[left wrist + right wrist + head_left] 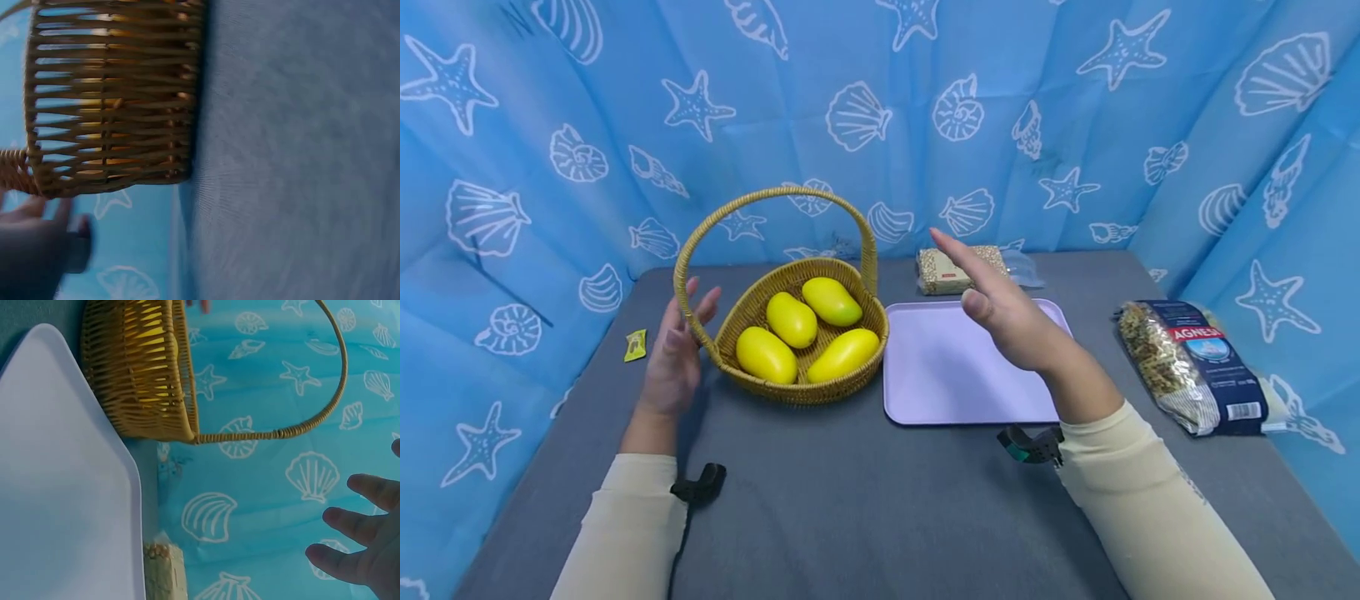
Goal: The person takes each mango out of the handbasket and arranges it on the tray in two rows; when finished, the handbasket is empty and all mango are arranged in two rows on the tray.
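Note:
A wicker basket (pixel 808 393) with a tall hoop handle (pixel 760 196) stands on the grey table, holding several yellow mangoes (pixel 842 356). Just left of the basket is my left hand (pixel 673 362), its fingers loosely spread by the foot of the handle; whether they touch it I cannot tell. My right hand (pixel 1011 321) hovers over a pale lilac tray (pixel 925 400), fingers extended and holding nothing. In the right wrist view those fingers (pixel 353 525) are spread apart. The left wrist view shows the basket's woven side (pixel 112 94) close up, with the blurred left hand (pixel 37 244) beside it.
Behind the tray lies a vacuum-packed bag of pale grains (pixel 946 275). An Agnesi pasta bag (pixel 1198 367) rests at the table's right side. A small yellow wrapped packet (pixel 636 345) lies at the left. Blue shell-patterned curtains (pixel 865 117) surround the table (pixel 850 500).

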`<state>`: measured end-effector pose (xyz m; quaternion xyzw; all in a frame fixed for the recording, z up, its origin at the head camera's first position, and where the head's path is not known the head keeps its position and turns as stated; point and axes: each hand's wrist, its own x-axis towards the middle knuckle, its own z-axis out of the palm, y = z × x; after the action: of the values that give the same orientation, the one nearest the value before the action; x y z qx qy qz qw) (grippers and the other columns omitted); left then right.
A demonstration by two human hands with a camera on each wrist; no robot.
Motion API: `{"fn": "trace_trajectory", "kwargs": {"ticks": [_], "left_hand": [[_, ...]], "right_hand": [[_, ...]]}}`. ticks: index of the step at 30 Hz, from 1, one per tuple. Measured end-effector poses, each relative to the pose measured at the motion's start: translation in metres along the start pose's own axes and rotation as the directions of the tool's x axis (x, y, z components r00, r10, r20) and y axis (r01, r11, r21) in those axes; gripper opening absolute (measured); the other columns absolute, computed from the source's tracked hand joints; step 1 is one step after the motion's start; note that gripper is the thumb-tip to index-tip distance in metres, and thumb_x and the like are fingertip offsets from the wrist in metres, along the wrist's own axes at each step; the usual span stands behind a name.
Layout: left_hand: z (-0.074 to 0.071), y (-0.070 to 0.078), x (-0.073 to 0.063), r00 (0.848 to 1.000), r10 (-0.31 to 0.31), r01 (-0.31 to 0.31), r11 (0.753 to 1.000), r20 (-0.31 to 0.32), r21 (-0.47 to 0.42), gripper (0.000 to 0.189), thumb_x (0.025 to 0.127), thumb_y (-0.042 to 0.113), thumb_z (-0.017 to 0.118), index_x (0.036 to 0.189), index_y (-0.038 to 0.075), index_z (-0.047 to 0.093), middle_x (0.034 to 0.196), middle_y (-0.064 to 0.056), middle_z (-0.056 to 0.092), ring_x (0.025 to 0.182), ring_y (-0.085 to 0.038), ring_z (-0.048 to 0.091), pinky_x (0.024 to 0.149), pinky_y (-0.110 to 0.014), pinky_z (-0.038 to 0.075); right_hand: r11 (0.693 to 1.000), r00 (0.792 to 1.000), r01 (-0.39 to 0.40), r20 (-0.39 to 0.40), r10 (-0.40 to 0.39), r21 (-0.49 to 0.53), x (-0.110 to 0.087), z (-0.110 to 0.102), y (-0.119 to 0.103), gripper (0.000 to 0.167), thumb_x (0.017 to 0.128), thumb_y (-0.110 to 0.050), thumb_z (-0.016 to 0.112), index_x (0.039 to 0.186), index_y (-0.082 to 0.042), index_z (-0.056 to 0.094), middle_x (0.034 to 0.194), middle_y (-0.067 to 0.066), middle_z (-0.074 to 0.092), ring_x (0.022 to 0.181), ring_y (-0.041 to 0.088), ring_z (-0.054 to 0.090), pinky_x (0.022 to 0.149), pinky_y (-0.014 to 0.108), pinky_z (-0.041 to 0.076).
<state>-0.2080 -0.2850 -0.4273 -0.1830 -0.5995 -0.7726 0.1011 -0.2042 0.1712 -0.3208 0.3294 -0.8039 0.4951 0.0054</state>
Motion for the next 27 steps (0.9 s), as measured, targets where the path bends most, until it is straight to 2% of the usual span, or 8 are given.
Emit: {"fn": "trace_trajectory", "kwargs": {"ticks": [5, 8, 11, 15, 19, 23, 27], "left_hand": [[-0.007, -0.018, -0.008, 0.988, -0.153, 0.153, 0.987, -0.005, 0.038, 0.098, 0.099, 0.068, 0.068, 0.173, 0.017, 0.029, 0.175, -0.020, 0.027, 0.161, -0.033, 0.020, 0.128, -0.045, 0.007], [-0.008, -0.023, -0.011, 0.977, -0.213, 0.212, 0.975, 0.009, 0.067, 0.096, 0.100, 0.068, 0.067, 0.174, 0.019, 0.029, 0.176, -0.015, 0.023, 0.159, -0.031, 0.021, 0.128, -0.048, 0.008], [-0.009, -0.028, -0.012, 0.970, -0.237, 0.233, 0.970, 0.055, 0.073, 0.094, 0.104, 0.062, 0.066, 0.175, 0.016, 0.025, 0.177, -0.013, 0.020, 0.158, -0.031, 0.021, 0.127, -0.044, 0.013], [-0.012, -0.032, -0.013, 0.968, -0.232, 0.230, 0.973, 0.101, 0.031, 0.088, 0.108, 0.048, 0.068, 0.175, 0.013, 0.022, 0.177, -0.014, 0.021, 0.156, -0.030, 0.024, 0.122, -0.032, 0.025], [-0.015, -0.033, -0.014, 0.964, -0.240, 0.241, 0.971, 0.112, 0.001, 0.083, 0.109, 0.035, 0.071, 0.175, 0.016, 0.023, 0.177, -0.015, 0.020, 0.153, -0.028, 0.029, 0.118, -0.028, 0.033], [-0.015, -0.035, -0.013, 0.959, -0.257, 0.255, 0.966, 0.124, 0.032, 0.081, 0.110, 0.015, 0.068, 0.175, 0.018, 0.020, 0.177, -0.014, 0.019, 0.153, -0.025, 0.031, 0.117, -0.026, 0.035], [-0.014, -0.037, -0.013, 0.955, -0.266, 0.259, 0.963, 0.130, 0.067, 0.090, 0.106, -0.005, 0.066, 0.176, 0.018, 0.015, 0.177, -0.016, 0.018, 0.151, -0.026, 0.034, 0.114, -0.027, 0.040]], "right_hand": [[0.998, 1.000, 0.011, 0.012, -0.011, 0.057, 0.004, 0.006, 0.002, 0.115, 0.092, -0.096, 0.035, 0.176, -0.020, 0.020, 0.179, 0.005, 0.019, 0.162, 0.031, 0.014, 0.117, 0.081, 0.009], [0.994, 0.999, 0.023, 0.020, -0.026, 0.111, 0.007, 0.010, 0.004, 0.115, 0.092, -0.096, 0.035, 0.176, -0.018, 0.021, 0.178, 0.008, 0.023, 0.160, 0.036, 0.019, 0.116, 0.082, 0.009], [0.983, 0.999, 0.046, 0.018, -0.050, 0.176, 0.011, 0.014, 0.006, 0.115, 0.092, -0.096, 0.034, 0.175, -0.016, 0.023, 0.176, 0.009, 0.030, 0.158, 0.038, 0.027, 0.117, 0.080, 0.011], [0.961, 0.996, 0.074, 0.026, -0.084, 0.266, 0.018, 0.021, 0.010, 0.116, 0.093, -0.096, 0.033, 0.175, -0.014, 0.024, 0.173, 0.012, 0.036, 0.154, 0.037, 0.035, 0.118, 0.076, 0.018], [0.932, 0.995, 0.056, 0.054, -0.080, 0.359, 0.028, 0.030, 0.014, 0.119, 0.091, -0.097, 0.033, 0.175, -0.013, 0.024, 0.172, 0.014, 0.037, 0.153, 0.037, 0.038, 0.118, 0.075, 0.023], [0.903, 0.995, 0.030, 0.071, -0.067, 0.429, 0.038, 0.041, 0.015, 0.121, 0.090, -0.098, 0.034, 0.174, -0.012, 0.024, 0.170, 0.018, 0.040, 0.150, 0.037, 0.041, 0.116, 0.075, 0.025], [0.876, 0.994, 0.016, 0.089, -0.068, 0.483, 0.045, 0.053, 0.017, 0.123, 0.089, -0.099, 0.034, 0.174, -0.011, 0.026, 0.166, 0.017, 0.045, 0.149, 0.035, 0.044, 0.116, 0.073, 0.028]]}}
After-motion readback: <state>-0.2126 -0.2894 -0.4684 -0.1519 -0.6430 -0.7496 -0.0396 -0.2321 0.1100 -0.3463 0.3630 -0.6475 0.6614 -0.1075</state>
